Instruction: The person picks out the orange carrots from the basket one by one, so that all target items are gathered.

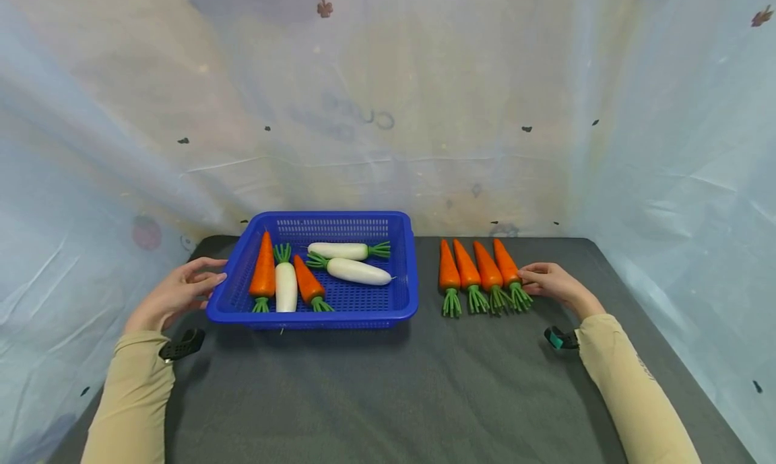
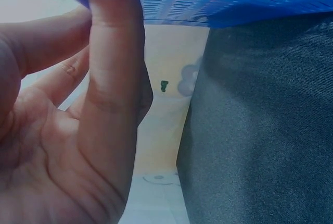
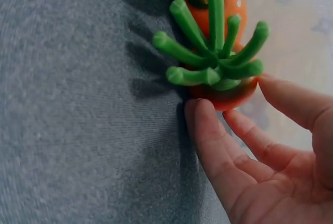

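Sleeves [image 1: 630, 390] flank a basket [image 1: 345, 315] on grey cloth [image 1: 388, 396], sheeting [image 1: 448, 80] behind.

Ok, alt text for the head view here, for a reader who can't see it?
A person's left hand holds the left rim of a blue basket containing two carrots and three white radishes. To the basket's right, on dark cloth, the right hand holds the rightmost of four carrots lying side by side.

Left hand [image 1: 176, 294]: I find thumb and fingers in a grip | Right hand [image 1: 556, 285]: I find fingertips pinched in | Left arm [image 1: 130, 400], right arm [image 1: 633, 391]: I note both extended forward, angled inward, well apart
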Motion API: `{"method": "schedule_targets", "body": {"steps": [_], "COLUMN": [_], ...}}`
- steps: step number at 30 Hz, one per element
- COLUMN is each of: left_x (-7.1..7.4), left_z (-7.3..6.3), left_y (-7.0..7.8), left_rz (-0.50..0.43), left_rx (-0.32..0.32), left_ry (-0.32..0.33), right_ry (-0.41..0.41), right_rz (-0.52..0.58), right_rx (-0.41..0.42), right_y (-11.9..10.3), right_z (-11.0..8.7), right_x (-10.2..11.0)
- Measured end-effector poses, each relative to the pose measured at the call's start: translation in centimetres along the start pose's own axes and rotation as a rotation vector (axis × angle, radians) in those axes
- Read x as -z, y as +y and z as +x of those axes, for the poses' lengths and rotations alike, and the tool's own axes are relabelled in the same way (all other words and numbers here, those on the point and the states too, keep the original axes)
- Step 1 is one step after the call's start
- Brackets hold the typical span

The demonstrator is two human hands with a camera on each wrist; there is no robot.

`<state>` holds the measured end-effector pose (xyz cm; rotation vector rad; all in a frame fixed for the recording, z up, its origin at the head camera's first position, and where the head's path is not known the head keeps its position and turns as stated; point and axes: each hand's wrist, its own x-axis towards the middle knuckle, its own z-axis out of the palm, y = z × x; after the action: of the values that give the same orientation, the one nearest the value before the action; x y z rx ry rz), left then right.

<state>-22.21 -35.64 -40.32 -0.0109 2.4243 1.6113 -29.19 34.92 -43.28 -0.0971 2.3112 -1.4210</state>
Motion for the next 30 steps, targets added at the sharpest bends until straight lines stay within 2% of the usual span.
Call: {"method": "schedule_targets", "body": {"steps": [9, 14, 18, 22, 30], "left_x": [-0.2, -0.1, 0.0, 0.1, -0.1], "left_z": [0.0, 0.0, 0.1, 0.0, -0.1], "left_y": [0.1, 0.0, 0.0, 0.0, 0.0], "left_rz": [0.012, 0.002, -0.009, -0.011, -0.014], "left_rx": [-0.005, -0.008, -0.006, 0.001, -0.005], "left_ry": [0.008, -0.001, -0.007, 0.0, 0.005], "right_ry": [0.005, 0.021, 0.003, -0.034, -0.108], "right_rz": [0.006, -0.025, -0.054, -0.084, -0.173], "right_rx": [-0.039, -0.045, -0.001, 0.071, 0.16], "right_y": [-0.4, -2.1, -5.1, -8.6, -15.7], "right_z": [-0.1, 0.2, 0.7, 1.5, 3.4], "right_x": [0.8, 1.4, 1.5, 0.5, -4.2]}}
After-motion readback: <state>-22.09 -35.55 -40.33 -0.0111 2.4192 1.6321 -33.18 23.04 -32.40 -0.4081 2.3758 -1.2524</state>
